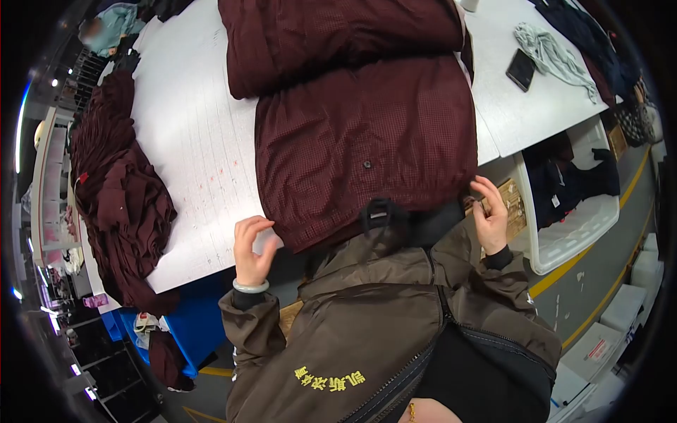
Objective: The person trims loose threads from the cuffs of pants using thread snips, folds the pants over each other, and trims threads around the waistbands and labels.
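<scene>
Clock directions run from the middle of the view. At 6 o'clock, nearest: jacket (pixel 367 324), dark brown, zip front, yellow lettering (pixel 328 379) on the chest. At 8 o'clock: left hand (pixel 252 250), thumb and fingers apart, nothing held, fingertips at the near left corner of the maroon garment (pixel 352 127); whether they touch it, cannot tell. Pale bracelet (pixel 251 287) on that wrist. At 3 o'clock: right hand (pixel 491 215), thumb and fingers likewise parted, fingertips at the near right corner of the garment; contact again cannot be told. Centre to 12 o'clock: the garment itself, small-checked, spread between the hands, its near edge at the front of the table (pixel 194 134); one dark button (pixel 367 165) above the near edge. At 12 o'clock, farther: thick maroon fold (pixel 345 42), lying across the far part; whether the same piece, cannot tell. At 8 o'clock, below table height: blue bin (pixel 204 321), cloth inside. At 3 o'clock: white bin (pixel 575 244), dark clothes (pixel 568 183) inside. At 9 o'clock: maroon heap (pixel 123 197), crumpled along the table's side. At 4 o'clock: pale boxes (pixel 596 345) on the floor. At 2 o'clock, on the table: black phone (pixel 521 70), just beside a pale cloth (pixel 553 60). At 10 o'clock, far: another person (pixel 121 32), pale blue top, small in view.
</scene>
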The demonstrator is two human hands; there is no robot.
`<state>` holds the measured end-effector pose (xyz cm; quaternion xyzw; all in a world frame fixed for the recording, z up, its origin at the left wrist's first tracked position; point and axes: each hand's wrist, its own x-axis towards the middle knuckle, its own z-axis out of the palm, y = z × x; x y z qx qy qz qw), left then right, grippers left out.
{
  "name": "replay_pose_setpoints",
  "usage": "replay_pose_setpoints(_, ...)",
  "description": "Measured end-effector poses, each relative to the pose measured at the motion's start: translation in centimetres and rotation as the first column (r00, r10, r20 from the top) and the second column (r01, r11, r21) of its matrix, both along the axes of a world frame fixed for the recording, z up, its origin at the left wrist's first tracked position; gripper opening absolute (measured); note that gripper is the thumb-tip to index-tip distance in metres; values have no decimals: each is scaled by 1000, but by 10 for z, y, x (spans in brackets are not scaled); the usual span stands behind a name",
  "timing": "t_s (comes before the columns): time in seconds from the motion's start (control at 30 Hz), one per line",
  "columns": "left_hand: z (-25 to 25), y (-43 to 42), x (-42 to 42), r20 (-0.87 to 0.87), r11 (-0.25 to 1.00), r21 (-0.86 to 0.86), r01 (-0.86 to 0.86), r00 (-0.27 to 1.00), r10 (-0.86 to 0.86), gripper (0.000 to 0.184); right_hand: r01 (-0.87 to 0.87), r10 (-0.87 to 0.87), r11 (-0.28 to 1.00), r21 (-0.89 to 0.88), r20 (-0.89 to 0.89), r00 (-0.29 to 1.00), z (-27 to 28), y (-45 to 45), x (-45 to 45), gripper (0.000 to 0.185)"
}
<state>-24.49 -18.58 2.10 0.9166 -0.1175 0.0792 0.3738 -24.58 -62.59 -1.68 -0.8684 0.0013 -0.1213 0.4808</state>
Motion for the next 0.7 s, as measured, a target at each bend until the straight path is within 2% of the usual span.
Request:
replay_pose_setpoints(0.1, 10, -28, -19, 81, 990, 48, -133, 988, 129, 24, 123, -123, 992, 36, 13, 992, 1, 11, -12, 45)
replay_pose_setpoints(0.27, -9, -27, -26, -35, 980, 142, -139, 989, 145, 30, 129, -124, 990, 54, -99, 987, -34, 18, -5, 35)
replay_pose_setpoints(0.4, -16, -11, -17, -17, 980, -107, -169, 986, 168, 32, -52, 54, 998, 32, -59, 997, -30, -4, 7, 34)
replay_pose_setpoints(0.43, -15, -11, -11, -194, 868, -409, -280, 957, 218, 32, -41, 66, 981, 189, -125, 990, -20, -6, 14, 28)
replay_pose_setpoints(0.47, -13, -12, -1, -373, 652, -641, -405, 907, 197, 32, -17, 86, 941, 339, -191, 978, -8, -8, 24, 23)
replay_pose_setpoints(0.5, -12, -12, 13, -371, 653, -641, -404, 907, 198, 32, -17, 86, 940, 340, -189, 978, 0, -12, 34, 23)
replay_pose_setpoints(0.53, -12, -14, 31, -355, 251, -906, -342, 935, -7, 33, 51, 135, 740, 671, -222, 966, 7, -16, 46, 20)
replay_pose_setpoints(0.57, -11, -14, 44, -235, -228, -935, -273, 955, -178, 34, 130, 195, 426, 895, -231, 953, 14, -19, 60, 19)
replay_pose_setpoints(0.63, -11, -28, 65, -73, -185, -978, -100, 986, -148, 35, 141, 207, 17, 990, -141, 968, 36, -8, 96, 22)
replay_pose_setpoints(0.67, -12, -34, 79, -11, -172, -985, -35, 990, -140, 35, 128, 207, 18, 992, -129, 970, 38, -8, 115, 22)
replay_pose_setpoints(0.7, -13, -38, 97, -222, -52, -971, -233, 962, -160, 32, 153, 148, 168, 974, -179, 973, 38, -8, 133, 21)
